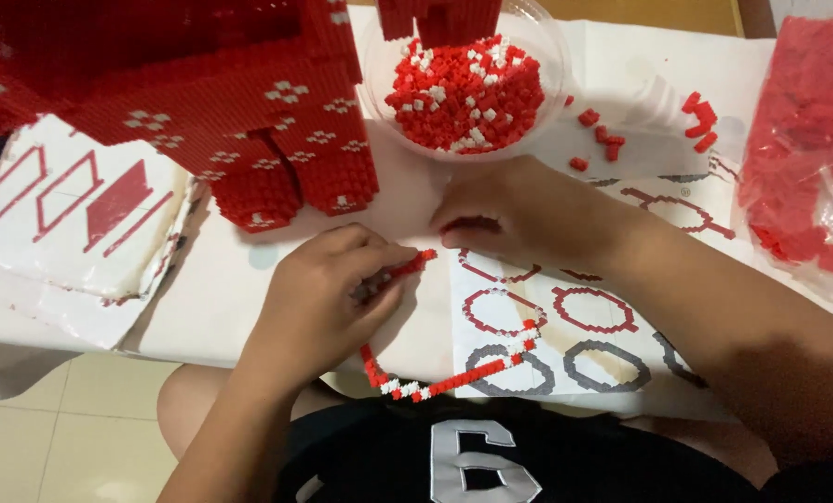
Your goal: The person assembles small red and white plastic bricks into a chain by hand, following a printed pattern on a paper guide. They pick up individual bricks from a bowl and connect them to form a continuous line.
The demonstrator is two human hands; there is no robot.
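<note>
I see my left hand [318, 289] pinching one end of a thin, knobbly chain of red and white bricks [453, 373] that curves over the printed instruction sheet [584, 317]. My right hand [509, 210] presses fingertips-down on the worktop, below a clear round bowl [537, 47] of studded bricks.
</note>
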